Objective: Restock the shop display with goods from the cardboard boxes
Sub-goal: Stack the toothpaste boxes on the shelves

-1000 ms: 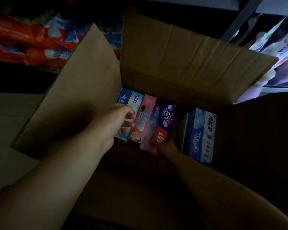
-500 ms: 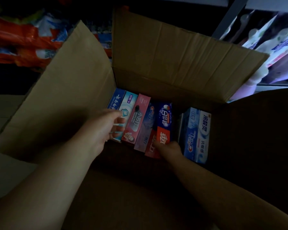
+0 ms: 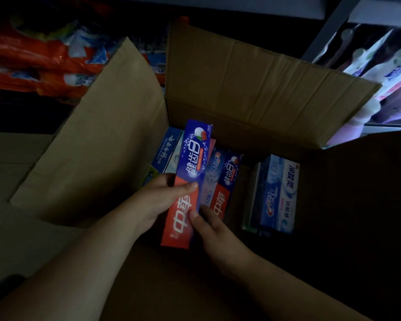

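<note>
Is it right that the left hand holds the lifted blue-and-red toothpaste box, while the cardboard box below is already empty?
Not quite. In the head view the left hand does hold the lifted blue-and-red toothpaste box, but the cardboard box is not empty: more toothpaste boxes still stand inside it.

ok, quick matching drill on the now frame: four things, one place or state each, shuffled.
Things:
1. blue-and-red toothpaste carton
2. left hand
3. pale blue cartons
4. orange packs

Places/states:
A. upper left, outside the cardboard box
B. grips the lifted carton
C. right side of the box
D. raised above the row

Pairs: 1-D, 2-B, 3-C, 4-A
</note>
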